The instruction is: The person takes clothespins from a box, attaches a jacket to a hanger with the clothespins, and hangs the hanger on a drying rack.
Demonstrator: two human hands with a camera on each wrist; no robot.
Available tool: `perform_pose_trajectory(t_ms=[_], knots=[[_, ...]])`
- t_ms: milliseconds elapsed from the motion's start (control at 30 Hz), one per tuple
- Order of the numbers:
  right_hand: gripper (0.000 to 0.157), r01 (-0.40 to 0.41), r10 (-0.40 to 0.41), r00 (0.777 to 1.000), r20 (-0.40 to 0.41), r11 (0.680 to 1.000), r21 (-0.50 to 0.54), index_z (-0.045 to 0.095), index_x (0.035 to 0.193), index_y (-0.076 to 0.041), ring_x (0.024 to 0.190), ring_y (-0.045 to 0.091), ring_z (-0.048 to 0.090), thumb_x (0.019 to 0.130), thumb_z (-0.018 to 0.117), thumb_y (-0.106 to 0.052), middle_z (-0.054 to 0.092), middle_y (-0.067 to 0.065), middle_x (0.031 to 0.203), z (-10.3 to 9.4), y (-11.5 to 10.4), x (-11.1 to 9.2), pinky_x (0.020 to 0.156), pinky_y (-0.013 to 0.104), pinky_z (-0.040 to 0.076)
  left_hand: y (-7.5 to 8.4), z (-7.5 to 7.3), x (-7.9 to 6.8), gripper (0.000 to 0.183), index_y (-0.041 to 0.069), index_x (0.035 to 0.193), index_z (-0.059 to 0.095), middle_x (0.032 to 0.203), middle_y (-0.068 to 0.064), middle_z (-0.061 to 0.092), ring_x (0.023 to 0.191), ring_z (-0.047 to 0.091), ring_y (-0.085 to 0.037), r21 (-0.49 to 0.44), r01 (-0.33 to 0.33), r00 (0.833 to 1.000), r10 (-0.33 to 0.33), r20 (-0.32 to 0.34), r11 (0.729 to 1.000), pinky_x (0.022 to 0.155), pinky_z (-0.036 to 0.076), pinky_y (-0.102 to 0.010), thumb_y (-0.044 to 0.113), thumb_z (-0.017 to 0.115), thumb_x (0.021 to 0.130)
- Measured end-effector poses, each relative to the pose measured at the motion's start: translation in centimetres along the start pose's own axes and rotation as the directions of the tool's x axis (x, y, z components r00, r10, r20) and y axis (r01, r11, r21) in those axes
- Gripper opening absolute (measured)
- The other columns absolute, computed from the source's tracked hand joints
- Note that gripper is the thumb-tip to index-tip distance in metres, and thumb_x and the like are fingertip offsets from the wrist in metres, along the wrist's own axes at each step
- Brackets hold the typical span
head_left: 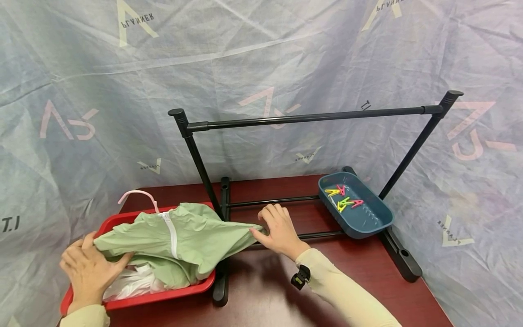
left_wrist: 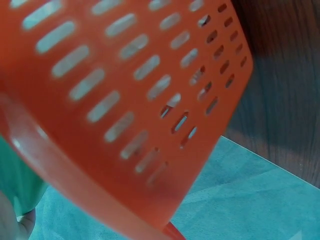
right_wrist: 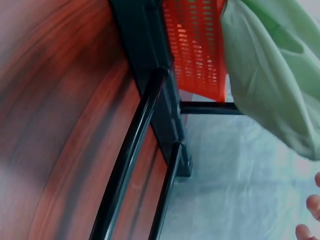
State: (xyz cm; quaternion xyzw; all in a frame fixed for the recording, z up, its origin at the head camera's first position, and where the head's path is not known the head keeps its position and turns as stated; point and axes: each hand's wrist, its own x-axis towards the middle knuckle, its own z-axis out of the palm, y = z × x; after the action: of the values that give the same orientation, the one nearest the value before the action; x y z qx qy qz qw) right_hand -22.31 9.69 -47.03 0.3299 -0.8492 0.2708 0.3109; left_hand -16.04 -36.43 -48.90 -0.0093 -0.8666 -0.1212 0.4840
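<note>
A light green zip-up jacket (head_left: 196, 231) with a white zipper lies spread over the red basket (head_left: 159, 297). The pink hook of a clothes hanger (head_left: 139, 193) sticks up from its collar. At the jacket's left side, my left hand (head_left: 87, 268) grips the fabric, thumb in front and fingers at the basket's far-left rim. My right hand (head_left: 282, 231) pinches the end of the jacket's right side between thumb and fingers, drawing it out past the basket. In the right wrist view the green cloth (right_wrist: 275, 75) hangs beside the fingertips (right_wrist: 314, 205).
White cloth (head_left: 135, 281) lies in the basket under the jacket. A black rack (head_left: 314, 119) stands on the dark red table (head_left: 261, 290), its left foot beside the basket. At the right, a blue tray (head_left: 372, 220) holds several coloured clothespins (head_left: 345, 203).
</note>
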Motion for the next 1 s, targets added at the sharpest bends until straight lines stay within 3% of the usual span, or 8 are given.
perform_pose_trajectory(t_ms=[200, 500, 800, 1000], knots=[[0.038, -0.003, 0.004, 0.999, 0.031, 1.0, -0.009, 0.057, 0.094, -0.011, 0.082, 0.021, 0.045, 0.093, 0.049, -0.048, 0.053, 0.002, 0.093, -0.8, 1.0, -0.6, 0.071, 0.04, 0.034, 0.2, 0.0, 0.0, 0.104, 0.004, 0.131, 0.033, 0.11, -0.031, 0.031, 0.092, 0.027, -0.052, 0.0, 0.001, 1.0, -0.001, -0.003, 1.0, 0.078, 0.022, -0.063, 0.089, 0.039, 0.072], [0.037, 0.02, -0.019, 1.0, 0.011, 0.999, -0.04, 0.056, 0.092, -0.011, 0.081, 0.024, 0.046, 0.095, 0.049, -0.047, 0.053, 0.004, 0.092, -2.1, 2.3, -1.2, 0.069, 0.042, 0.034, 0.2, -0.2, 0.1, 0.104, 0.004, 0.13, 0.033, 0.111, -0.032, 0.031, 0.093, 0.027, -0.053, 0.007, 0.017, 1.0, -0.017, 0.015, 1.0, 0.078, 0.023, -0.063, 0.089, 0.039, 0.071], [0.035, 0.024, -0.021, 0.999, 0.047, 0.996, -0.083, 0.056, 0.09, -0.011, 0.081, 0.024, 0.047, 0.091, 0.054, -0.046, 0.052, 0.003, 0.091, -3.2, 3.5, -1.5, 0.069, 0.041, 0.034, 0.4, -0.4, 0.0, 0.105, 0.004, 0.132, 0.033, 0.111, -0.033, 0.031, 0.094, 0.027, -0.053, 0.015, 0.03, 0.999, -0.03, 0.026, 0.999, 0.079, 0.023, -0.063, 0.09, 0.039, 0.071], [0.039, 0.046, -0.04, 0.998, 0.053, 0.993, -0.106, 0.056, 0.089, -0.01, 0.081, 0.025, 0.047, 0.093, 0.05, -0.049, 0.053, 0.003, 0.091, -3.9, 4.2, -1.4, 0.069, 0.043, 0.035, 0.4, -0.3, 0.0, 0.107, 0.005, 0.132, 0.032, 0.112, -0.032, 0.031, 0.095, 0.027, -0.053, 0.01, 0.046, 0.998, -0.046, 0.032, 0.999, 0.08, 0.022, -0.064, 0.092, 0.038, 0.07]])
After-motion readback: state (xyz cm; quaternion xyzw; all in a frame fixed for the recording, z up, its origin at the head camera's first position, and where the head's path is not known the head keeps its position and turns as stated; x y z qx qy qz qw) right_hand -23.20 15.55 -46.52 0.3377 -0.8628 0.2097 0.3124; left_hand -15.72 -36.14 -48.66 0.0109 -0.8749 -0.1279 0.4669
